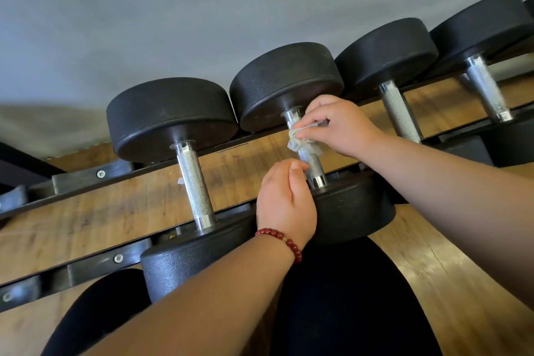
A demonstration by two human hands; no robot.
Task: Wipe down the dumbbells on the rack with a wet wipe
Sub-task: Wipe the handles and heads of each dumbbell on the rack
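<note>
Against the knurled steel handle of the heavy black rubber dumbbell, the right hand pinches a limp white wipe; the left hand curls loosely, seemingly empty.

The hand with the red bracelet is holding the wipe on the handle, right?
No. In the head view the bare-wristed right hand holds the wipe on the handle; the red bracelet is on the left hand.
</note>
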